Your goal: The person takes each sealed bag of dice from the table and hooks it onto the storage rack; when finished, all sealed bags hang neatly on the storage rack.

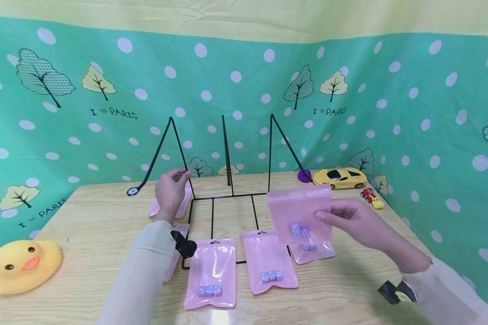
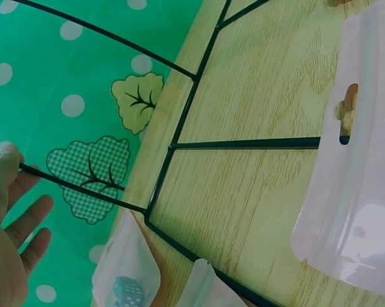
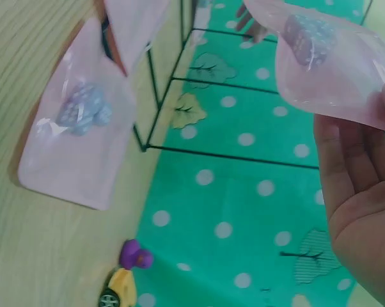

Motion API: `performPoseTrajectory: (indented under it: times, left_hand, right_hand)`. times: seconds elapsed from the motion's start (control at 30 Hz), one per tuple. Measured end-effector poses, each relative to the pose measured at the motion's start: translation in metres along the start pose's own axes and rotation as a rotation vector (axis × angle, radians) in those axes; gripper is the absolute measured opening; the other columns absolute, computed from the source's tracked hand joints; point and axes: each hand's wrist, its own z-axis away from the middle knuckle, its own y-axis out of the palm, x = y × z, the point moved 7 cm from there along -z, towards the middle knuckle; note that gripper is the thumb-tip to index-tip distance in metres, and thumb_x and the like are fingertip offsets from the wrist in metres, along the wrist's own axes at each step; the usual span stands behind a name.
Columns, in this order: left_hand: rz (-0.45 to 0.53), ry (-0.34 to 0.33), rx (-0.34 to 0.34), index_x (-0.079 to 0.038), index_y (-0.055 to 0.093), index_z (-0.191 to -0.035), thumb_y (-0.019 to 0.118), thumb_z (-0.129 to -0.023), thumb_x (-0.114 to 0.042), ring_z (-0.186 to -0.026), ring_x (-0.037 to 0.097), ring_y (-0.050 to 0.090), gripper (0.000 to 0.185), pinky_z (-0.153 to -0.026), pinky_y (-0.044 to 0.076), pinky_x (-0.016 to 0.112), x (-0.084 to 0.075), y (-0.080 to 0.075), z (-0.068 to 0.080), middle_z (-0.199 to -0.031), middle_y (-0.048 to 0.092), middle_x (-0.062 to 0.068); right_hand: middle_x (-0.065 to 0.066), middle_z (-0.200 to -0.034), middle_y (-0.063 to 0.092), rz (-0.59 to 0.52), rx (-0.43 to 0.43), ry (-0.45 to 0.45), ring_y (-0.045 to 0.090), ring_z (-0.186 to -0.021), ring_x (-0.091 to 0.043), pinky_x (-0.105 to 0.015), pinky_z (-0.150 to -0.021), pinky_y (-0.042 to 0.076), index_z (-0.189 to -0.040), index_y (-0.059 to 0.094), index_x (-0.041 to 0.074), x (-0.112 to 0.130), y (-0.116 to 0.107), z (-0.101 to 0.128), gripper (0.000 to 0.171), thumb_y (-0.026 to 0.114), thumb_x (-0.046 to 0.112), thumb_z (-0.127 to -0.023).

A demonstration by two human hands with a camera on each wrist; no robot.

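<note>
My left hand (image 1: 171, 192) pinches the left upright rod of a black wire rack (image 1: 250, 195) between thumb and forefinger; in the left wrist view the other fingers spread away from the rod. My right hand (image 1: 359, 221) grips a pink zip pouch (image 1: 282, 205) by its right edge, raised in front of the rack. Lilac dice (image 1: 296, 231) lie low inside that pouch. More pink pouches rest on the table: one in front (image 1: 209, 275), another beside it (image 1: 264, 253), and one partly hidden behind the held pouch (image 1: 323, 255). Two lie at the left, partly covered by my arm.
A yellow rubber duck (image 1: 24, 266) sits at the table's left. Toward the back right stand a yellow toy car (image 1: 339, 178), a purple toy (image 1: 304, 175) and a small red and yellow vehicle (image 1: 372, 197). Slanting hooks rise from the rack before a green dotted cloth (image 1: 244, 99).
</note>
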Motion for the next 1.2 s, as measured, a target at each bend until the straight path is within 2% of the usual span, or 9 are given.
performPoseTrajectory:
  times: [0.07,0.17,0.3,0.37,0.47,0.53,0.67,0.97,1.2]
  left_hand:
    - [0.001,0.001,0.000,-0.004,0.071,-0.124,0.064,-0.103,-0.028,-0.108,0.035,0.067,0.033,-0.095,0.048,0.049,0.000,0.000,0.000,-0.113,0.074,0.019]
    - [0.005,0.002,0.001,-0.004,0.071,-0.124,0.064,-0.103,-0.029,-0.109,0.035,0.067,0.033,-0.096,0.048,0.049,0.000,0.000,0.000,-0.114,0.073,0.019]
    - [0.015,0.001,0.001,-0.004,0.071,-0.125,0.064,-0.103,-0.028,-0.110,0.035,0.066,0.034,-0.097,0.049,0.050,0.000,0.000,0.000,-0.115,0.073,0.019]
    - [0.018,0.001,-0.001,-0.004,0.071,-0.125,0.065,-0.103,-0.028,-0.110,0.035,0.066,0.034,-0.098,0.049,0.050,0.001,0.000,-0.001,-0.116,0.073,0.019]
    - [0.013,0.003,-0.002,-0.004,0.071,-0.125,0.064,-0.103,-0.029,-0.110,0.035,0.067,0.034,-0.097,0.049,0.050,0.001,-0.001,-0.001,-0.116,0.073,0.019]
    - [0.013,0.005,-0.002,-0.004,0.071,-0.125,0.064,-0.103,-0.029,-0.110,0.035,0.067,0.034,-0.097,0.049,0.050,0.001,-0.001,-0.001,-0.115,0.073,0.019]
    - [0.021,0.003,0.005,-0.004,0.071,-0.124,0.064,-0.103,-0.030,-0.110,0.035,0.067,0.034,-0.096,0.050,0.049,0.002,0.000,-0.001,-0.116,0.073,0.018]
    - [0.029,-0.001,0.015,-0.004,0.070,-0.126,0.063,-0.103,-0.029,-0.110,0.034,0.067,0.035,-0.096,0.051,0.049,0.002,0.000,0.001,-0.117,0.072,0.019]
    - [0.030,0.005,0.016,-0.004,0.070,-0.126,0.063,-0.103,-0.028,-0.110,0.035,0.066,0.034,-0.096,0.050,0.050,0.001,0.000,0.002,-0.117,0.072,0.019]
  right_hand:
    - [0.004,-0.087,0.071,-0.006,-0.017,-0.052,0.053,-0.064,-0.015,-0.028,-0.052,0.042,-0.106,0.077,0.006,0.010,-0.002,0.005,0.016,0.063,0.002,-0.099]
    - [0.005,-0.097,0.074,-0.022,-0.033,-0.110,0.057,-0.069,-0.015,-0.027,-0.054,0.046,-0.109,0.077,0.007,0.022,-0.005,0.011,0.022,0.063,-0.004,-0.097]
    - [0.007,-0.096,0.074,-0.011,-0.074,-0.176,0.055,-0.066,-0.013,-0.027,-0.048,0.041,-0.109,0.079,0.013,0.034,-0.010,0.017,0.030,0.065,-0.009,-0.093]
    - [0.006,-0.095,0.074,-0.039,-0.079,-0.218,0.055,-0.065,-0.012,-0.027,-0.046,0.040,-0.109,0.079,0.013,0.038,-0.012,0.018,0.034,0.065,-0.012,-0.092]
    - [0.002,-0.099,0.076,-0.117,-0.061,-0.275,0.064,-0.069,-0.009,-0.022,-0.052,0.050,-0.109,0.078,0.010,0.042,-0.014,0.017,0.037,0.061,-0.018,-0.091]
    - [0.000,-0.104,0.076,-0.155,-0.053,-0.283,0.069,-0.075,-0.011,-0.023,-0.059,0.056,-0.109,0.078,0.008,0.043,-0.015,0.015,0.038,0.058,-0.019,-0.092]
    - [0.001,-0.101,0.076,-0.135,-0.060,-0.244,0.071,-0.075,-0.012,-0.024,-0.061,0.057,-0.107,0.077,0.009,0.040,-0.017,0.012,0.035,0.057,-0.017,-0.094]
    - [-0.001,-0.091,0.076,-0.047,-0.080,-0.143,0.070,-0.070,-0.015,-0.026,-0.061,0.057,-0.108,0.074,0.000,0.032,-0.016,0.006,0.019,0.057,-0.006,-0.099]
    - [-0.004,-0.096,0.076,-0.097,-0.046,-0.051,0.072,-0.081,-0.017,-0.027,-0.076,0.059,-0.112,0.070,-0.005,0.023,-0.011,-0.003,0.019,0.054,0.001,-0.104]
